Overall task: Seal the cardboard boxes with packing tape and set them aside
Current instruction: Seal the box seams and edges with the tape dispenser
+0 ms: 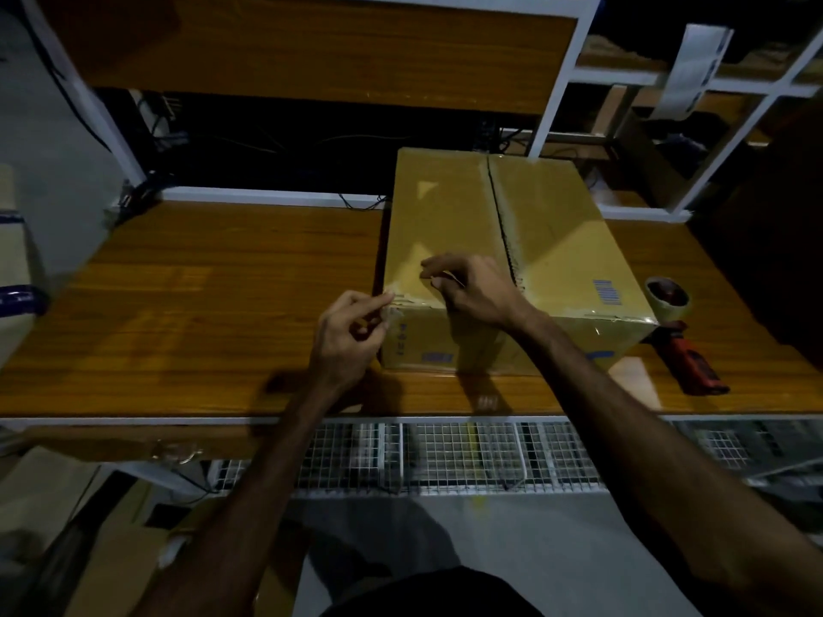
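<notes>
Right now the cardboard box sits on the right half of the bench, flaps folded shut, its centre seam running away from me and looking not yet taped along most of its length. My hands are both at its near left corner. As I read it, the left hand has its fingers curled in a pinch at the corner edge, on what seems to be a strip of clear tape, though the tape is nearly invisible in this dim light. The right hand rests on the box top just beside it, fingers bent and apparently pinching the same strip; I cannot tell how firmly. The box lies ahead and to the right of my hands, long axis pointing away, so the right hand is nearer the seam. The tape dispenser lies on the bench just beside the box's right side, well apart from both hands. The far end of the seam is lost in shadow.
</notes>
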A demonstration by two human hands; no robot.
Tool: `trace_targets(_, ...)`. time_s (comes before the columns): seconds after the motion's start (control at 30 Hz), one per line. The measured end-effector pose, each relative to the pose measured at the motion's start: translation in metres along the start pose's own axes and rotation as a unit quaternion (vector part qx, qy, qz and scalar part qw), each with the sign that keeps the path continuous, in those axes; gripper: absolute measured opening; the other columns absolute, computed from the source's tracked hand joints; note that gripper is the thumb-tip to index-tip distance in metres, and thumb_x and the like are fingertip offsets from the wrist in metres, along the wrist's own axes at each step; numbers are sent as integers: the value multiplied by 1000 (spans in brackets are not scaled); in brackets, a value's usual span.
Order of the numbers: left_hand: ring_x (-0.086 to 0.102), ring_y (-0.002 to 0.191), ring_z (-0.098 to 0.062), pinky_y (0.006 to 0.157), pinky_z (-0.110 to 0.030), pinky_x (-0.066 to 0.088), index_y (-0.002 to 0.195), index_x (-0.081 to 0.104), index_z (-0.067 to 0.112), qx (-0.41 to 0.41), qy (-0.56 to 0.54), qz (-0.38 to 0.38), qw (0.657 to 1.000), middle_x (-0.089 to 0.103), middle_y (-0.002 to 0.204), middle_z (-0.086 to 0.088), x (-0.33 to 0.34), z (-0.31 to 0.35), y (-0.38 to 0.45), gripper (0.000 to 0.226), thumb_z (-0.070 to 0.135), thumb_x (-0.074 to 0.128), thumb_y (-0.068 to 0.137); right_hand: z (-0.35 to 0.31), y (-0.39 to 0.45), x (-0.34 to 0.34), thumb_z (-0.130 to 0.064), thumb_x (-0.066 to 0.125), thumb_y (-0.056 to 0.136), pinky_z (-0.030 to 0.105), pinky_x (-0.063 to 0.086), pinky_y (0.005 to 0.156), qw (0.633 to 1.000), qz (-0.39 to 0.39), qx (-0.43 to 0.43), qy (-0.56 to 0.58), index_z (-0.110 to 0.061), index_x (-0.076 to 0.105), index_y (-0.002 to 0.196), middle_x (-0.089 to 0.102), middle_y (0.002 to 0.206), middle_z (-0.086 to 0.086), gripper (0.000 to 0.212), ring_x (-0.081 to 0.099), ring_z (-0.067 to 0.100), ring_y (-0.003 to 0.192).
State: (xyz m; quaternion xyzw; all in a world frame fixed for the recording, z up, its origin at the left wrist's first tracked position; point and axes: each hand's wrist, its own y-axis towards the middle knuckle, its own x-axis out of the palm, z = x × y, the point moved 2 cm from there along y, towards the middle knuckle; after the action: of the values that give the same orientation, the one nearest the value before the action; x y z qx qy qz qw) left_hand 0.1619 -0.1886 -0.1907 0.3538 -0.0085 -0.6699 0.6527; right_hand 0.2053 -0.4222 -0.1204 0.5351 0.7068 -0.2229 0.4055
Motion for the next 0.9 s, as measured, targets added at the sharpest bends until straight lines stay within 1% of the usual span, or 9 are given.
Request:
trace_targets(0.1,64,96,-18,72,-41,62,130,71,16,27,31,-3,999,64,110,-2,-4,-2,3,45,6,80,87,1,0,3,-17,63,105,38,48,113,1000,12,1,3,-20,78,122,69,143,-5,23,60,15,135)
trace_targets(0.27,63,88,-15,65,-35,59,112,77,8,123,94,-20,988,66,103,-5,-12,3,13,21,16,75,92,4,2,7,-21,65,104,26,47,103,1000,27,3,-7,-22,79,119,71,139,-7,20,62,11,131)
trace_targets(0.33,64,84,-17,62,-37,59,103,78,5,150,117,-23,981,68,99,-7,-14,2,18,14,14,75,92,5,2,8,-21,66,104,14,42,97,999,33,5,-11,-21,79,119,71,139,-7,20,62,10,130)
trace_targets(0.37,64,82,-18,61,-38,59,100,78,4,165,131,-24,977,68,98,-8,-14,2,19,11,11,75,92,5,1,8,-20,66,104,13,42,96,999,37,3,-11,-21,79,119,71,138,-7,20,63,10,129)
trace_targets(0.5,66,78,-23,57,-36,59,95,75,2,229,172,-37,957,69,99,-13,-15,3,17,11,10,69,97,5,2,10,-26,68,103,35,52,106,999,45,3,-6,-22,79,116,72,135,-9,18,64,8,125)
trace_targets(0.57,68,79,-28,55,-36,60,96,74,0,249,184,-36,950,69,100,-16,-15,2,15,14,10,65,99,4,2,10,-30,68,102,40,53,108,999,39,8,-1,-22,79,116,72,136,-9,19,65,8,125)
trace_targets(0.67,69,80,-32,57,-37,62,97,71,-2,258,179,-23,949,68,102,-20,-11,2,12,17,8,58,101,3,-1,10,-37,69,102,42,53,109,1000,29,4,0,-21,78,119,69,142,-6,25,64,11,128)
trace_targets(0.8,67,82,-29,62,-30,57,92,71,-4,237,151,6,960,68,100,-21,-5,6,9,21,7,55,100,2,-5,11,-42,70,101,41,46,113,1000,31,4,-1,-20,77,124,66,146,-5,33,55,12,140)
trace_targets(0.9,64,82,-27,63,-28,53,86,69,-4,215,137,28,967,66,99,-21,0,6,7,12,-6,59,93,4,-6,13,-46,72,99,41,44,115,999,34,6,5,-19,77,124,66,147,-6,37,52,11,143)
